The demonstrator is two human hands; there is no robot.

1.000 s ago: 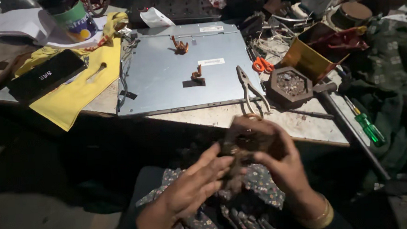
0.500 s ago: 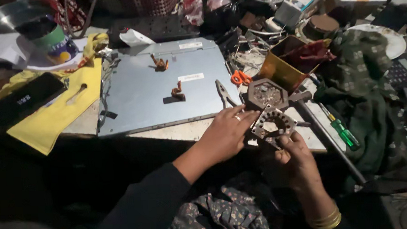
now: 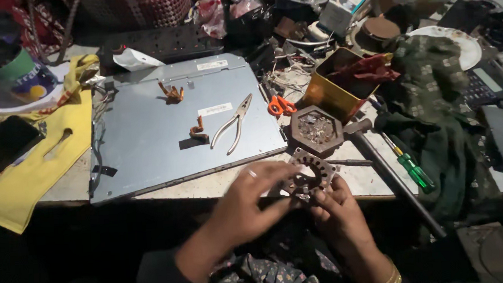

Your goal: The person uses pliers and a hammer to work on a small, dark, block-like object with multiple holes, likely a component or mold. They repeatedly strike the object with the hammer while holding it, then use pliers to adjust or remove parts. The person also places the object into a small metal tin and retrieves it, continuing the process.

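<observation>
Apparently for steadying, both hands close on a toothed ring-shaped motor stator core [image 3: 308, 177] held just over the near edge of the workbench [image 3: 374, 181]. The left hand [image 3: 252, 202] lies across its near side with fingers curled together on the rim; the right hand [image 3: 338, 217] pinches it from below, fingertips clamped. Just beyond sits a hexagonal tray of small parts [image 3: 316, 130], with pliers [image 3: 232, 125] on the grey metal panel [image 3: 147, 129], within easy reach.
</observation>
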